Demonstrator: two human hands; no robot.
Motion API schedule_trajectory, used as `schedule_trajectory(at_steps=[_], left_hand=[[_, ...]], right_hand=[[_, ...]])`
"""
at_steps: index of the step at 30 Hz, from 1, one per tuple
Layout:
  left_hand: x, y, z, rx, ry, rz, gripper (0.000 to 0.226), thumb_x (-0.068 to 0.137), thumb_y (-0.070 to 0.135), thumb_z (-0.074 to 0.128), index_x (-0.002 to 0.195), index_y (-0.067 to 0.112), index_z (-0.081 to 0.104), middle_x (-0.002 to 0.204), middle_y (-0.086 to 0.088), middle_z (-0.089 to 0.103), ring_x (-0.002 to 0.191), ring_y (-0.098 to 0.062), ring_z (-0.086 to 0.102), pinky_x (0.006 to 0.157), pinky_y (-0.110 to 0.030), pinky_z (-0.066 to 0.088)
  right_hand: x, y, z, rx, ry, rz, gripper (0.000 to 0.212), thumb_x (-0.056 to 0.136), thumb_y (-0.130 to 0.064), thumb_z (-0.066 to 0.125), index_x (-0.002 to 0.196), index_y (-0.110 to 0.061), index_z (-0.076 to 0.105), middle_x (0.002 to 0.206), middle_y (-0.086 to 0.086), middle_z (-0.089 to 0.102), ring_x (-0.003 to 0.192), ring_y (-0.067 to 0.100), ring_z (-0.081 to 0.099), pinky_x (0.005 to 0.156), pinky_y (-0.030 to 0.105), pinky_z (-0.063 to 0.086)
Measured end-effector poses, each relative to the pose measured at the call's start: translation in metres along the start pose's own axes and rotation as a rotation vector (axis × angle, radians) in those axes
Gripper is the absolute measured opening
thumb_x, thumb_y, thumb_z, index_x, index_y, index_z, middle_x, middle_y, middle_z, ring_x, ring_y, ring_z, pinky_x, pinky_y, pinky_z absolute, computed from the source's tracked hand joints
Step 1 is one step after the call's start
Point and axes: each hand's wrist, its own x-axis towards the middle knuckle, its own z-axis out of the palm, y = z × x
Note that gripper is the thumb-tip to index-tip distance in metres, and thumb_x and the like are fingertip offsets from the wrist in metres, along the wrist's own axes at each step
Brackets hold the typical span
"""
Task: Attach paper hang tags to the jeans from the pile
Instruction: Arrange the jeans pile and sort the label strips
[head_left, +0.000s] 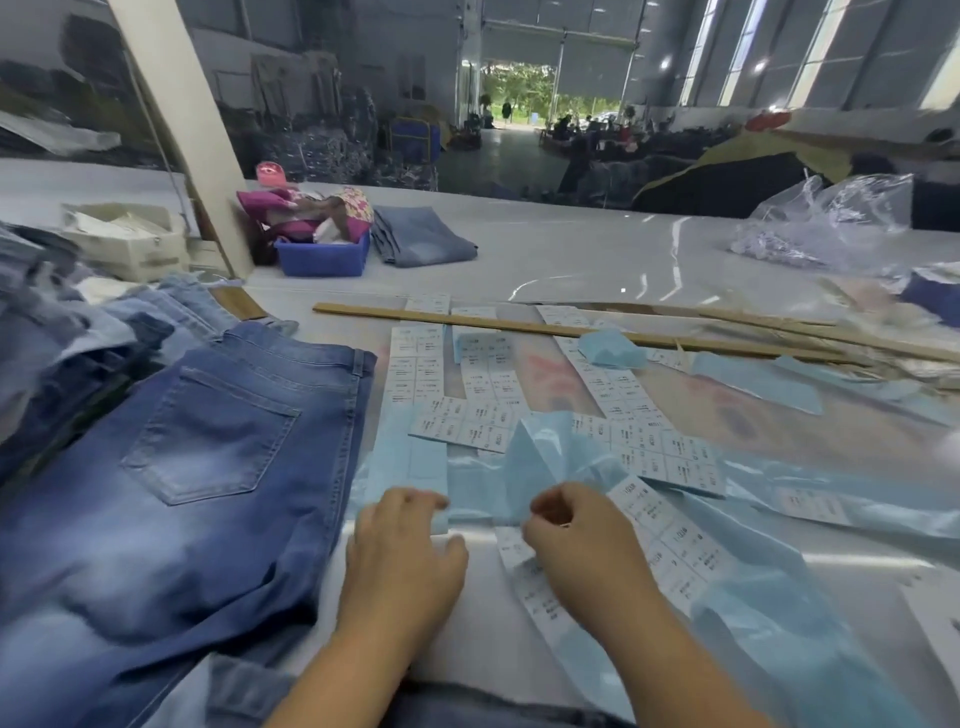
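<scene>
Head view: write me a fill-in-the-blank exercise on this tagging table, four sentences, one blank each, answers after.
1. The jeans beside the left hand lie with a back ____ facing up.
2. The tub at the far side of the table is ____ in colour.
3. A long wooden ____ lies across the far ends of the label sheets.
4. The backing paper bunched up in front of the right hand is light ____.

Missing words: pocket; blue; stick; blue

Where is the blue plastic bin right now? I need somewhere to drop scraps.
The blue plastic bin sits far back on the table, left of centre, between the slanted white post and a folded pair of light jeans.
</scene>
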Motion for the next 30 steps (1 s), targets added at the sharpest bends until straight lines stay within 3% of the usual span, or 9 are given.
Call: schedule_trajectory(at_steps=[3, 5, 8, 11, 16, 21, 24, 26, 30], left_hand=[[0.006, -0.001, 0.004, 0.135, -0.121, -0.016, 0.057, 0.091, 0.039, 0.051, 0.145, 0.029, 0.038, 0.159, -0.001, 0.021, 0.146, -0.026, 0.015, 0.119, -0.041, 0.016], [0.007, -0.004, 0.01, 0.254, -0.254, -0.045, 0.064, 0.093, 0.047, 0.039, 0.153, 0.033, 0.02, 0.165, 0.004, 0.001, 0.151, -0.024, -0.002, 0.121, -0.043, 0.004], [0.003, -0.006, 0.008, 0.326, -0.233, -0.054, 0.059, 0.09, 0.053, 0.039, 0.146, 0.036, 0.029, 0.16, 0.009, 0.017, 0.148, -0.022, 0.012, 0.12, -0.047, 0.007], [-0.001, 0.0, -0.001, 0.343, -0.164, -0.061, 0.046, 0.087, 0.055, 0.04, 0.129, 0.037, 0.042, 0.136, 0.013, 0.038, 0.133, -0.016, 0.03, 0.114, -0.047, 0.015], [-0.002, 0.008, -0.008, 0.346, -0.236, -0.091, 0.043, 0.092, 0.052, 0.033, 0.132, 0.038, 0.038, 0.132, 0.012, 0.039, 0.133, -0.019, 0.031, 0.116, -0.054, 0.011], [0.0, 0.009, -0.013, 0.326, -0.239, -0.139, 0.047, 0.089, 0.051, 0.038, 0.133, 0.034, 0.041, 0.124, 0.009, 0.042, 0.127, -0.019, 0.035, 0.117, -0.055, 0.008], [0.005, 0.009, -0.013, 0.324, -0.218, -0.184, 0.045, 0.087, 0.054, 0.041, 0.124, 0.03, 0.05, 0.124, 0.011, 0.042, 0.127, -0.017, 0.035, 0.118, -0.052, 0.007], [0.006, 0.009, -0.012, 0.307, -0.215, -0.196, 0.045, 0.087, 0.052, 0.042, 0.125, 0.03, 0.051, 0.124, 0.012, 0.04, 0.127, -0.016, 0.034, 0.118, -0.051, 0.005], [0.007, 0.006, -0.013, 0.285, -0.216, -0.202, 0.043, 0.089, 0.044, 0.04, 0.126, 0.028, 0.056, 0.124, 0.011, 0.042, 0.127, -0.017, 0.033, 0.119, -0.05, 0.001]], right_hand=[[0.006, 0.013, 0.008, -0.086, 0.005, 0.002, 0.01, 0.084, -0.021, 0.061, 0.089, -0.03, 0.061, 0.091, -0.014, 0.063, 0.077, -0.002, 0.056, 0.05, 0.01, 0.035], [0.007, 0.017, 0.009, -0.165, -0.032, 0.017, 0.01, 0.082, -0.024, 0.062, 0.09, -0.031, 0.059, 0.093, -0.015, 0.061, 0.081, -0.003, 0.054, 0.057, 0.012, 0.035], [0.006, 0.017, 0.01, -0.239, -0.048, 0.048, 0.016, 0.082, -0.028, 0.06, 0.098, -0.031, 0.059, 0.102, -0.013, 0.059, 0.093, 0.006, 0.056, 0.074, 0.025, 0.043], [-0.001, 0.006, 0.011, -0.348, -0.037, 0.028, 0.026, 0.084, -0.03, 0.055, 0.109, -0.028, 0.059, 0.108, -0.009, 0.057, 0.1, 0.013, 0.055, 0.08, 0.029, 0.045], [0.014, -0.04, 0.047, -0.353, -0.076, -0.254, 0.026, 0.088, -0.021, 0.052, 0.113, -0.022, 0.059, 0.109, -0.002, 0.063, 0.103, 0.017, 0.057, 0.076, 0.024, 0.037], [0.059, -0.062, 0.088, -0.313, -0.067, -0.28, 0.025, 0.091, -0.011, 0.045, 0.115, -0.014, 0.051, 0.107, 0.008, 0.059, 0.09, 0.022, 0.055, 0.075, 0.03, 0.045], [0.086, -0.059, 0.107, -0.51, -0.064, -0.27, 0.031, 0.091, -0.009, 0.042, 0.122, -0.009, 0.044, 0.129, 0.011, 0.044, 0.114, 0.026, 0.044, 0.096, 0.032, 0.04], [0.094, -0.059, 0.117, -0.669, -0.124, -0.237, 0.033, 0.092, -0.013, 0.042, 0.125, -0.006, 0.042, 0.132, 0.013, 0.04, 0.121, 0.03, 0.037, 0.108, 0.036, 0.029], [0.09, -0.059, 0.121, -0.804, -0.213, -0.209, 0.029, 0.092, -0.022, 0.044, 0.118, -0.011, 0.05, 0.126, 0.011, 0.048, 0.118, 0.031, 0.041, 0.108, 0.043, 0.03]])
